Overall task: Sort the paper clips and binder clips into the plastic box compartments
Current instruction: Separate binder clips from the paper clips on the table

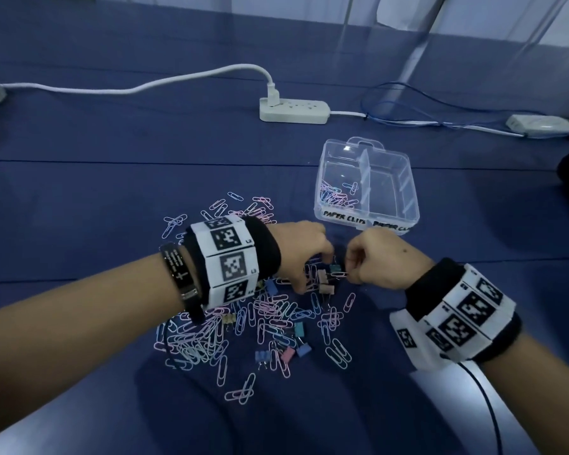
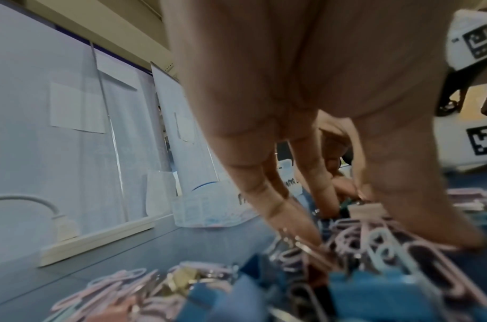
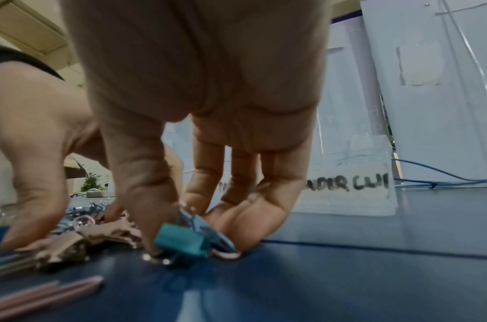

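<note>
Pinching a teal binder clip (image 3: 181, 241) between thumb and fingertips, right hand (image 1: 380, 259) sits low on the blue cloth (image 1: 112, 192), other fingers curled in, a pink paper clip (image 3: 227, 255) under the fingertips. Left hand (image 1: 304, 249) just beside it, fingers pointing down onto beige binder clips (image 1: 324, 280) in the pile; whether it actually grips one, can't tell. Loose paper clips (image 1: 270, 310) and a few binder clips (image 1: 289, 351) spread across the cloth toward the near edge. Clear plastic box (image 1: 411, 205) sits just past the hands, toward the far right; left compartment marked PAPER CLIPS has some clips in it. White power strip (image 1: 293, 110) near the far edge.
</note>
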Action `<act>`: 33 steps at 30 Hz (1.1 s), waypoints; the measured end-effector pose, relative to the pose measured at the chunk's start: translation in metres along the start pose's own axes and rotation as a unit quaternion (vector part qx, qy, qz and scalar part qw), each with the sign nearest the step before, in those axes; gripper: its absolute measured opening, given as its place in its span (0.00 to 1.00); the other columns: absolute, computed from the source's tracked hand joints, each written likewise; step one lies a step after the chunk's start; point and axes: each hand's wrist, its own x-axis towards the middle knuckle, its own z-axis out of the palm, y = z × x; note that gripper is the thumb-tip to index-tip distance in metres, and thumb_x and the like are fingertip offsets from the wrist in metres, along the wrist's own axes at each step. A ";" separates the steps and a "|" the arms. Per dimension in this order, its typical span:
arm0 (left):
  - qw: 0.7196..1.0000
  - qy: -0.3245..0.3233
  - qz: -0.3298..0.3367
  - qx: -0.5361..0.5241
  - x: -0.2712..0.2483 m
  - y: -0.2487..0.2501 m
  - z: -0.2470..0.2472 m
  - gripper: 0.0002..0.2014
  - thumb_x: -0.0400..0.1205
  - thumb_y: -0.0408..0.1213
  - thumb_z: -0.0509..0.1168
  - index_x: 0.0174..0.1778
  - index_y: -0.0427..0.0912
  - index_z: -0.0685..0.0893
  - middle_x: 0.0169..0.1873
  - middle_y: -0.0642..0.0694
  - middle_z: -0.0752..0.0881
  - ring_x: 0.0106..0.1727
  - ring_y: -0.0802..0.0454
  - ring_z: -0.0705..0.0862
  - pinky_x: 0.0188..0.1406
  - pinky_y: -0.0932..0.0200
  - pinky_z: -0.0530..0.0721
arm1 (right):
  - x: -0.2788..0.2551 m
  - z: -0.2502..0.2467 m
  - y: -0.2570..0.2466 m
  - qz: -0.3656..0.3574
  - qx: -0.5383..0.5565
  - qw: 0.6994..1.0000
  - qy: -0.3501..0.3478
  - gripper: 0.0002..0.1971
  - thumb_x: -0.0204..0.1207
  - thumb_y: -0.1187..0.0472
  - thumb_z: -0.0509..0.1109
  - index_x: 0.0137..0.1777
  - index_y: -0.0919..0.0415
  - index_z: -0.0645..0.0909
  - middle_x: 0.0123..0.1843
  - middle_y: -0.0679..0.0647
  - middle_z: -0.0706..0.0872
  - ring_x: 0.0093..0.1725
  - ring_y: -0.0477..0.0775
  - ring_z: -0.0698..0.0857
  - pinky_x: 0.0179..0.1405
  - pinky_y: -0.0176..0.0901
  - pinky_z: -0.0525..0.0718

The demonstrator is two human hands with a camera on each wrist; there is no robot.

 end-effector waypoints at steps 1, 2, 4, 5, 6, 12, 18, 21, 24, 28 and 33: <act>1.000 0.015 0.001 -0.016 0.000 0.000 0.001 0.26 0.73 0.40 0.73 0.68 0.45 0.76 0.64 0.44 0.75 0.60 0.48 0.75 0.51 0.58 0.73 | 0.000 0.000 0.000 -0.001 -0.002 1.000 0.000 0.16 0.63 0.72 0.70 0.23 0.51 0.75 0.24 0.43 0.79 0.26 0.38 0.75 0.21 0.22 0.70; 0.999 0.028 0.002 -0.027 0.000 0.000 0.001 0.22 0.74 0.38 0.71 0.64 0.44 0.79 0.61 0.43 0.79 0.56 0.48 0.78 0.47 0.59 0.73 | 0.000 0.000 0.000 -0.002 0.000 1.000 -0.001 0.17 0.63 0.73 0.69 0.22 0.51 0.74 0.25 0.44 0.79 0.26 0.39 0.75 0.22 0.22 0.70; 0.998 0.045 0.005 -0.041 0.000 0.000 0.003 0.15 0.75 0.34 0.68 0.59 0.42 0.83 0.54 0.43 0.85 0.53 0.47 0.82 0.44 0.59 0.76 | -0.001 -0.001 0.000 -0.003 0.009 1.000 -0.002 0.17 0.63 0.74 0.68 0.22 0.53 0.73 0.26 0.45 0.79 0.28 0.40 0.76 0.23 0.23 0.71; 0.998 0.049 0.004 -0.044 -0.001 0.001 0.004 0.13 0.76 0.32 0.66 0.56 0.41 0.84 0.51 0.44 0.86 0.52 0.47 0.83 0.43 0.59 0.76 | -0.002 -0.002 0.000 -0.004 0.014 1.000 -0.001 0.17 0.63 0.75 0.68 0.22 0.53 0.73 0.26 0.46 0.79 0.29 0.43 0.77 0.25 0.25 0.72; 0.998 0.051 0.003 -0.043 -0.001 0.003 0.004 0.12 0.75 0.31 0.65 0.54 0.41 0.85 0.46 0.45 0.86 0.51 0.47 0.84 0.41 0.60 0.76 | -0.003 -0.001 0.000 -0.006 0.017 1.000 0.002 0.18 0.63 0.76 0.69 0.22 0.54 0.72 0.26 0.47 0.79 0.30 0.46 0.77 0.26 0.28 0.73; 0.998 0.056 -0.012 -0.040 -0.001 0.008 0.005 0.09 0.74 0.29 0.65 0.49 0.38 0.85 0.26 0.56 0.69 0.41 0.50 0.76 0.39 0.59 0.73 | -0.004 0.002 -0.001 -0.032 0.010 0.999 0.034 0.17 0.64 0.75 0.70 0.23 0.55 0.71 0.27 0.47 0.77 0.33 0.50 0.78 0.28 0.30 0.72; 0.992 0.061 -0.053 -0.093 0.002 0.003 0.003 0.09 0.72 0.30 0.69 0.47 0.37 0.86 0.28 0.53 0.75 0.38 0.51 0.77 0.25 0.66 0.71 | -0.010 -0.005 0.012 0.003 0.185 0.981 0.062 0.06 0.63 0.77 0.72 0.30 0.68 0.82 0.29 0.57 0.86 0.28 0.49 0.82 0.33 0.39 0.84; 0.986 0.047 -0.074 -0.141 0.002 -0.003 0.001 0.08 0.72 0.30 0.71 0.45 0.38 0.86 0.29 0.51 0.78 0.30 0.55 0.77 0.26 0.69 0.73 | -0.014 -0.009 0.015 0.006 0.314 0.948 0.061 0.08 0.65 0.79 0.73 0.29 0.70 0.81 0.19 0.49 0.84 0.21 0.41 0.82 0.26 0.31 0.84; 0.972 0.060 -0.090 -0.207 0.000 -0.011 -0.004 0.06 0.71 0.31 0.72 0.41 0.42 0.85 0.30 0.49 0.83 0.30 0.54 0.80 0.27 0.68 0.78 | -0.009 -0.026 0.014 -0.019 0.366 0.922 0.123 0.10 0.65 0.80 0.72 0.28 0.68 0.80 0.17 0.46 0.84 0.19 0.37 0.81 0.25 0.26 0.82; 0.948 0.082 -0.107 -0.289 -0.006 -0.021 -0.016 0.05 0.71 0.29 0.71 0.34 0.45 0.85 0.23 0.55 0.83 0.23 0.58 0.80 0.26 0.71 0.80 | 0.016 -0.054 0.012 -0.034 0.405 0.880 0.247 0.14 0.64 0.79 0.73 0.26 0.62 0.79 0.18 0.47 0.84 0.19 0.39 0.80 0.26 0.29 0.84; 0.880 0.114 -0.108 -0.447 -0.012 -0.034 -0.033 0.08 0.73 0.25 0.69 0.31 0.42 0.83 0.24 0.50 0.85 0.25 0.58 0.81 0.27 0.70 0.82 | 0.053 -0.052 0.019 0.014 0.398 0.884 0.243 0.09 0.72 0.74 0.69 0.33 0.62 0.82 0.35 0.59 0.85 0.28 0.43 0.84 0.33 0.29 0.87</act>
